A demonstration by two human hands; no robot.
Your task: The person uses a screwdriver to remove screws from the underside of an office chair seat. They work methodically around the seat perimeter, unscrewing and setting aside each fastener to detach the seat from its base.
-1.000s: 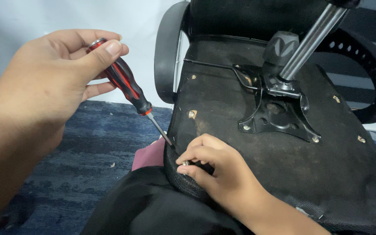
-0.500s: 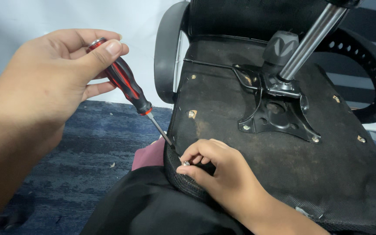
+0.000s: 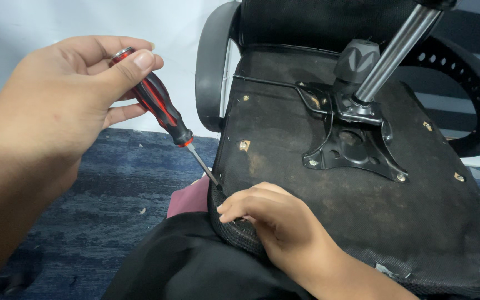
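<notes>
Up top, the left hand (image 3: pixel 56 111) grips the screwdriver (image 3: pixel 159 111), fingers wrapped round its handle. The right hand (image 3: pixel 268 219) rests on the seat (image 3: pixel 318 194) edge, fingers curled together by the tip.

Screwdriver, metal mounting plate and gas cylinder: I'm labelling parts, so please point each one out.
screwdriver (image 3: pixel 159 108), head view, on the red and black handle.
metal mounting plate (image 3: pixel 356 151), head view, on its flat black centre.
gas cylinder (image 3: pixel 398 47), head view, on the shiny shaft.

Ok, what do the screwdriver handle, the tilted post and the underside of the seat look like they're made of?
Screwdriver handle: glossy hard plastic, red with black stripes, by its shine. Tilted post: polished metal, probably chromed steel, showing bright streak reflections. Seat underside: thin black fabric, dusty and matte, likely stapled over a board.
</notes>
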